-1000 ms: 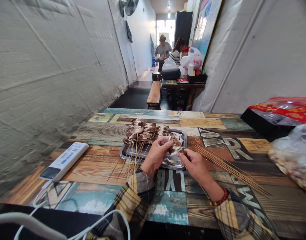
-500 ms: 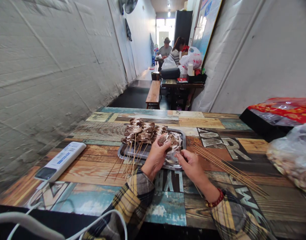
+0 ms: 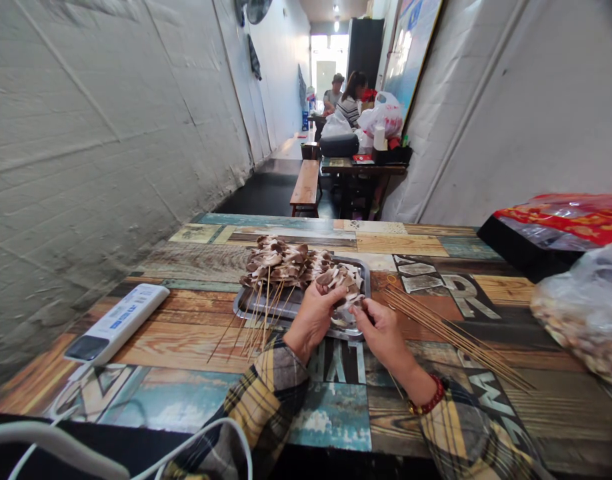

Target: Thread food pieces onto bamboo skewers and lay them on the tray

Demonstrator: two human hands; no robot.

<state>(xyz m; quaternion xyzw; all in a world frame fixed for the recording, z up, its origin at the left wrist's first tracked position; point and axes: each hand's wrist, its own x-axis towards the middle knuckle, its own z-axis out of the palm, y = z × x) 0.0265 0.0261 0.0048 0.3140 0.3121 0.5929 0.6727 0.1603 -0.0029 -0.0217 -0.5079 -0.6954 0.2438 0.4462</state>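
Note:
Brown-and-white oyster mushroom pieces (image 3: 331, 279) are gripped in my left hand (image 3: 313, 310), thumb on top, over the metal tray (image 3: 366, 267). Close beside it, my right hand (image 3: 381, 327) is closed, fingertips pinched at the lower edge of these pieces. A thin bamboo skewer (image 3: 397, 383) shows below my right palm; its upper part is hidden by the hand. On the tray's left side lie piled mushroom skewers (image 3: 276, 260), their bare sticks pointing toward me over the rim. Loose mushroom pieces lie behind my hands, partly hidden.
Bare bamboo skewers (image 3: 461, 340) lie fanned on the table to the right, with a rubber band (image 3: 392, 279) near their tips. A clear bag of mushroom pieces (image 3: 581, 320) and a black box (image 3: 516, 243) stand far right. A white power strip (image 3: 119, 323) lies left. Two people sit farther back.
Both hands stay nearly in place at the tray; the mushroom piece between them has turned slightly, showing more brown cap. The view shifts a little. A person in the background has raised their head.

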